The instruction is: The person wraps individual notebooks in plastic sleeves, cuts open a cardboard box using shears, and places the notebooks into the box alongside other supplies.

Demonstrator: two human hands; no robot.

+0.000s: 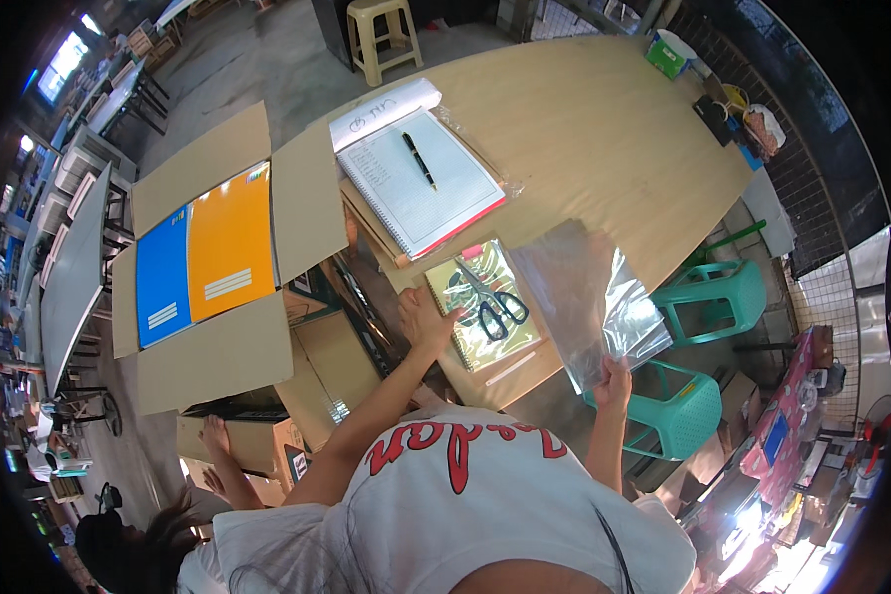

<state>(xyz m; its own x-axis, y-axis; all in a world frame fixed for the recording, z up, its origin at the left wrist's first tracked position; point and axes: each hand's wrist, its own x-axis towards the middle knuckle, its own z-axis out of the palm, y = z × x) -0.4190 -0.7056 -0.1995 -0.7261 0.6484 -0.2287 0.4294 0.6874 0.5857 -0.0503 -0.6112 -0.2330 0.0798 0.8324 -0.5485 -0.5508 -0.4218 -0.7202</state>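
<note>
At the near edge of the table my left hand [424, 323] lies against the left side of a small spiral notebook [473, 342]. Its fingers are apart and its thumb touches the notebook. A pair of dark-handled scissors [490, 303] rests on that notebook, with a pink piece [473, 251] by its top edge. My right hand [615, 382] pinches the lower corner of a clear plastic sheet or bag [584, 297], which spreads over the table edge. Farther back, a black pen [419, 160] lies on a larger open spiral notebook [421, 183] with handwriting.
Left of the table, an open carton [203, 366] holds blue [163, 277] and orange notebooks [230, 243]. Another person's hand [218, 436] is near boxes at lower left. Green plastic stools [718, 297] stand at the right. A thin white stick [513, 367] lies near the table's front edge.
</note>
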